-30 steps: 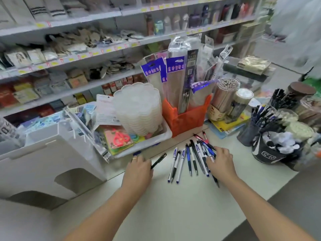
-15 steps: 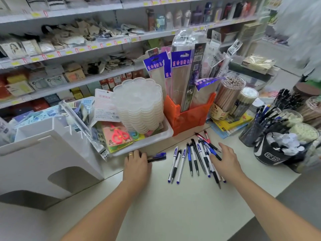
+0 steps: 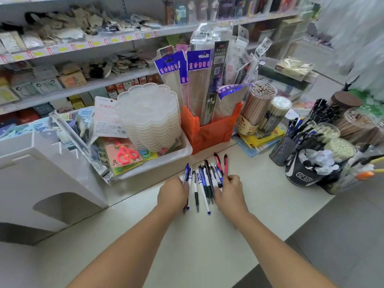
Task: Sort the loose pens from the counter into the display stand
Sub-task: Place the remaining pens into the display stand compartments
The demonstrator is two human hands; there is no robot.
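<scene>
While both hands close in: the pens now lie bunched between them
Change: left hand [image 3: 172, 193] has swept its stray pen into the row of pens [image 3: 204, 179]; right hand [image 3: 228, 192] has slid inward; gathering under way, none in the display stand yet
Fingers: both sets loosely curled, pressing the bundle's two sides; firm grip cannot be told
Pens: flat on the tabletop [image 3: 259, 194], before the orange bin [image 3: 209, 132]

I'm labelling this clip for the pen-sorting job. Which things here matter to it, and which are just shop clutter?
Belong to the job:
loose blue, black and red pens on the counter
left hand at their left edge
right hand at their right edge
dark mesh cup of pens

Just lying about:
orange plastic bin
stack of clear flower-shaped trays
red scissors in packaging
</scene>
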